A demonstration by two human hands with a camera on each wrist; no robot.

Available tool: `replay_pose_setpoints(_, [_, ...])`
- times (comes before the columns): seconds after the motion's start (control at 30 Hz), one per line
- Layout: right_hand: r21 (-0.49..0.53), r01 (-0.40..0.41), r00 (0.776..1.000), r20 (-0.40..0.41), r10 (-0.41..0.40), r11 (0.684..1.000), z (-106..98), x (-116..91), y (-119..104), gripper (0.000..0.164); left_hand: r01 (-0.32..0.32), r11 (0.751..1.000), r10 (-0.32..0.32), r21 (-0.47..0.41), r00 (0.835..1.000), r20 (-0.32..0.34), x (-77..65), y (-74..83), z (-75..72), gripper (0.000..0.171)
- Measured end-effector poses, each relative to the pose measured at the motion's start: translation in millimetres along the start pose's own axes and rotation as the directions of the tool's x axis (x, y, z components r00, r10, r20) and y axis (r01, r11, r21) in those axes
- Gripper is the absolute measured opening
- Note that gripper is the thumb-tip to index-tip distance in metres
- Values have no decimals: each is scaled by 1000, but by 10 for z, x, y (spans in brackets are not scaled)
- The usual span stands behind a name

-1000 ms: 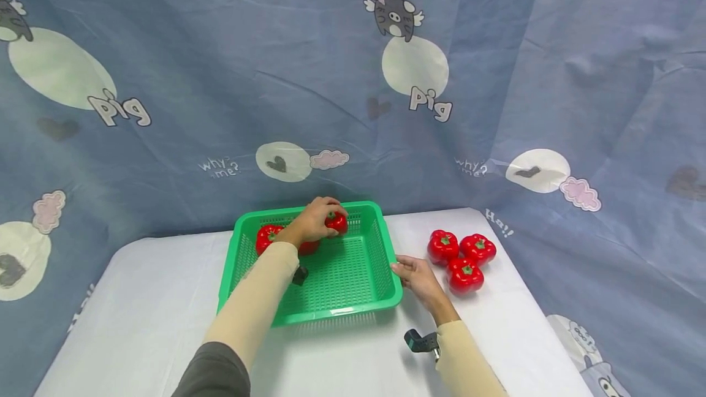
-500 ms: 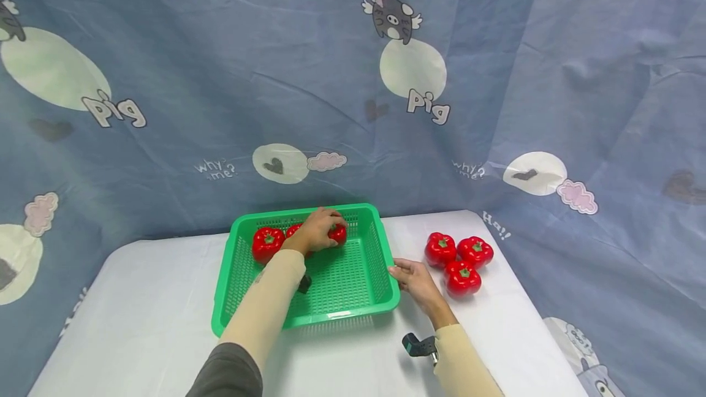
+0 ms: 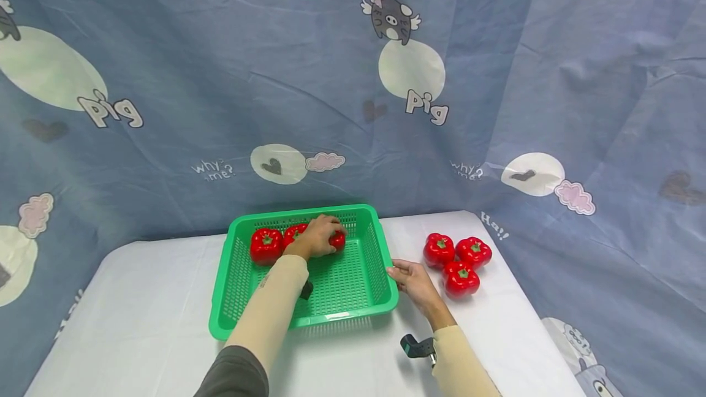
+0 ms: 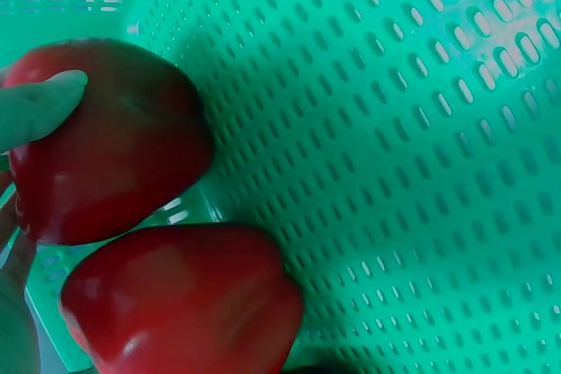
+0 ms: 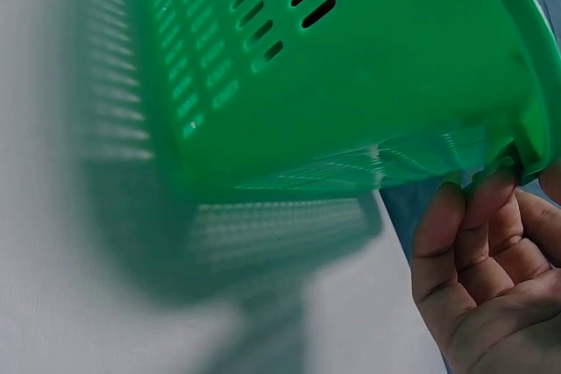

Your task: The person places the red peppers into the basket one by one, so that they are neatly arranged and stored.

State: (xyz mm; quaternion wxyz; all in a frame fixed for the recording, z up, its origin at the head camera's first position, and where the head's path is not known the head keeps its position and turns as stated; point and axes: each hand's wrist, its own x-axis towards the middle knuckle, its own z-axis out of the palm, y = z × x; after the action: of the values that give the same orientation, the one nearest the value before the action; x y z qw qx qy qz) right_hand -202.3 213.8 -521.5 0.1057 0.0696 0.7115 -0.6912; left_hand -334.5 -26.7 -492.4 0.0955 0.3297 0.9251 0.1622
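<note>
In the head view, my left hand [image 3: 317, 236] reaches into a green plastic basket [image 3: 361, 312] and grips a red bell pepper [image 3: 337, 241] near the back wall. Two more red peppers sit to its left: one [image 3: 266, 246] fully visible, the other [image 3: 293, 233] partly hidden by the hand. The left wrist view shows thumb and fingers round the gripped pepper [image 4: 127, 151], with a neighbouring pepper [image 4: 193, 304] right beside it. My right hand [image 3: 416, 287] holds the basket's right rim; the right wrist view shows its fingers [image 5: 491, 208] curled up under that rim.
Three red bell peppers [image 3: 460, 280] stand clustered on the white tabletop [image 3: 149, 299], right of the basket. A blue printed curtain [image 3: 309, 90] hangs behind the table. A black wrist device [image 3: 416, 347] sits on my right forearm.
My left hand has come slightly nearer with the pepper, so the middle pepper shows more. The right hand stays on the rim. The head view has shifted a little.
</note>
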Motion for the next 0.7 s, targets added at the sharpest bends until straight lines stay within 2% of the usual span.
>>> replay_pose_setpoints(0.23, [-26, -2, 1000, -6, 2, 1000, -2, 19, 29, 39, 1, 1000, -1, -13, 1000, 8, -4, 18, -20, 40])
replay_pose_setpoints(0.57, [-31, 1, 1000, -8, -2, 1000, 15, 20, 33, 38, -31, 1000, 31, -3, 1000, 0, -37, 27, -56, 37])
replay_pose_setpoints(0.7, [-37, -4, 1000, -6, 3, 999, -5, 15, 35, 40, -14, 999, 14, -39, 1000, -18, -65, 40, -83, 36])
